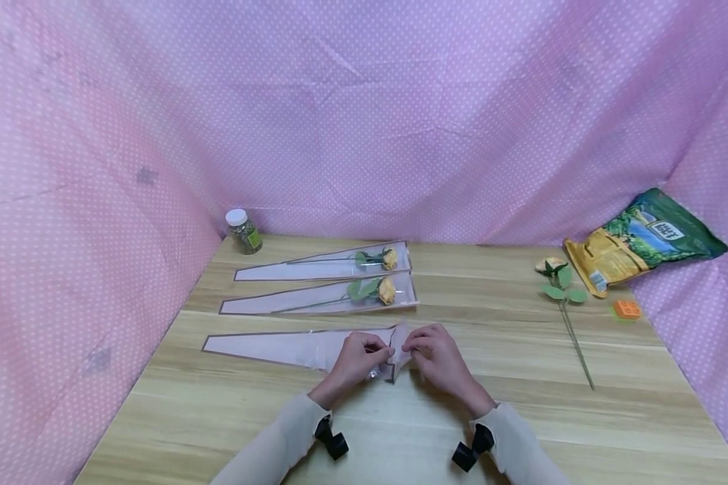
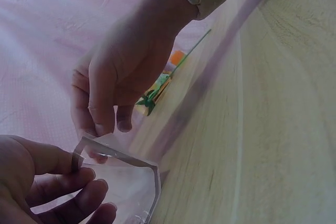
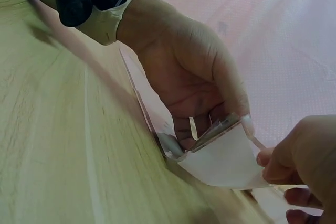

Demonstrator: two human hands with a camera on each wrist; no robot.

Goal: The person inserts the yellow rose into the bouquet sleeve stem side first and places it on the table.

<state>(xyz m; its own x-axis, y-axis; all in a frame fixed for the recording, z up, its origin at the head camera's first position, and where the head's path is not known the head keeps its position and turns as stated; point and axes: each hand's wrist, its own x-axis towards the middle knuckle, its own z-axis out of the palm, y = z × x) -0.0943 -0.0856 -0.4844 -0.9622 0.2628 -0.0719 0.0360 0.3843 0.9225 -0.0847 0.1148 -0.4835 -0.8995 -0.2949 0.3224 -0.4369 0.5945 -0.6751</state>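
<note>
Wooden table (image 1: 631,424), pink dotted cloth (image 1: 364,135), hands (image 1: 439,357)

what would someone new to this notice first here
Probably the pink dotted cloth, which fills the upper part of the head view. Next, perhaps, the left hand and right hand, front and centre, pinching the wide end of a sleeve, with two sleeved roses lying beyond it. At the table's far right, a green-and-yellow bag stands out, near a loose rose.
</note>
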